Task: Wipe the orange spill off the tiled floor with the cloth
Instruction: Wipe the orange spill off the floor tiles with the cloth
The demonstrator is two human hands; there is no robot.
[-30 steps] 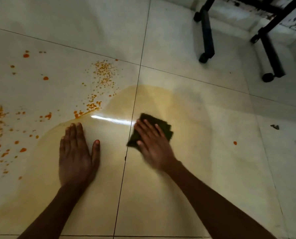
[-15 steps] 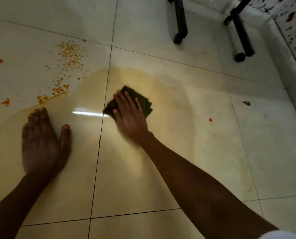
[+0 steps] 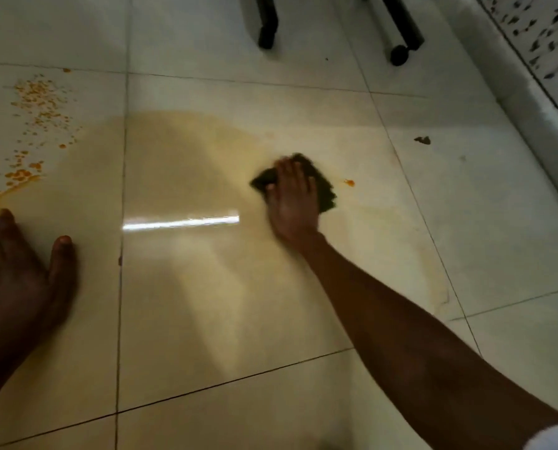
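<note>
A dark green cloth (image 3: 323, 190) lies flat on the pale tiled floor (image 3: 206, 319), pressed down under my right hand (image 3: 293, 203), whose fingers are spread over it. A wide yellowish wet smear (image 3: 186, 151) covers the tiles around and left of the cloth. Orange droplets and specks (image 3: 34, 108) are scattered at the far left, and a single orange drop (image 3: 349, 182) sits just right of the cloth. My left hand (image 3: 18, 271) rests palm-down on the floor at the left edge, holding nothing.
Two black furniture legs with rounded feet (image 3: 266, 37) (image 3: 399, 55) stand at the top. A raised ledge with a speckled surface (image 3: 531, 102) runs along the right side. A small dark scrap (image 3: 422, 140) lies near it.
My right hand has slid the cloth to the right across the wet smear, close to the lone orange drop. The view has shifted right, so my left hand sits nearer the left edge.
</note>
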